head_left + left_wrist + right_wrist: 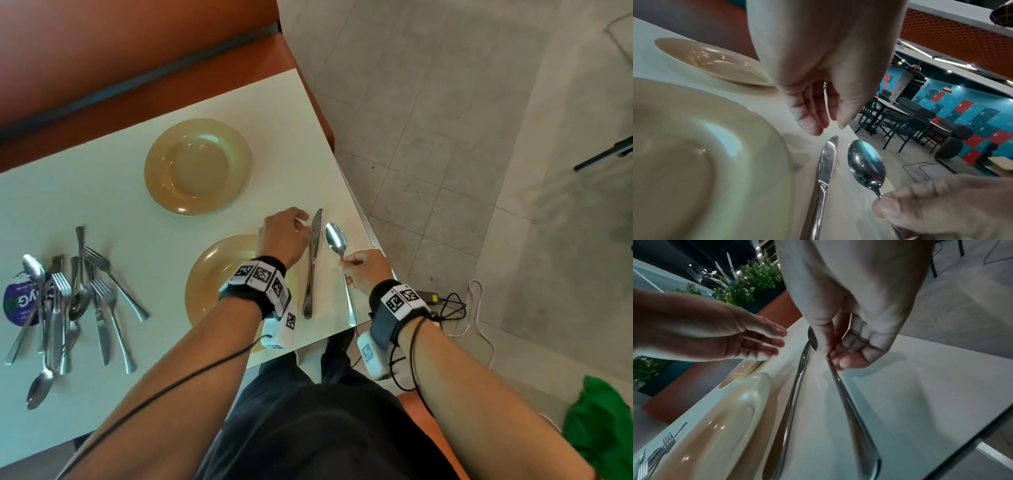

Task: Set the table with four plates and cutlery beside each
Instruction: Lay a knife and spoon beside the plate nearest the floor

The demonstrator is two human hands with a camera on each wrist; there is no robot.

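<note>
Your right hand (368, 272) pinches the steel spoon's (336, 238) neck, its handle lying on the pale counter (130, 212) beside the steel table knife (313, 260); your left hand (284, 236), fingers loosely spread, hides part of the near tan round plate (212, 274); the far tan plate (198, 167) lies beyond.

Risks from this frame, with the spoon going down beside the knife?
1. The steel spoon, pinched at its neck by the right hand, lies near the white table's edge; a nudge might tip it off.
2. The left hand hovers by the steel table knife and could skew it against the near tan plate.
</note>
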